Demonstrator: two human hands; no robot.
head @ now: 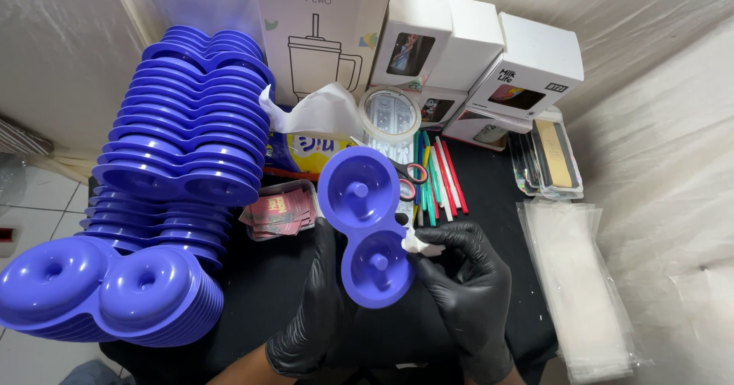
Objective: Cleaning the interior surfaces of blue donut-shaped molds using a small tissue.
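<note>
Left hand (317, 308) in a glossy black glove grips a smooth blue double-cup plastic tray (365, 224) above the dark desk (260, 278), right hand (466, 285) pinching a small white wipe (417, 243) on its rim, wrists cut off below.

The scene is brightly and evenly lit, with soft light that seems to come from above and the far side. The white boxes (489, 56) and the pale cloth wall (657, 18) at far right are close to washed out. Glossy blue trays (187, 125) at left carry broad white glare streaks. Shadows are weak and lie close under things on the black table (260, 285). Focus is sharp across most of the frame. Wide-lens bending shows at the edges, where the clear sleeves (581, 285) at near right lean outward.
</note>
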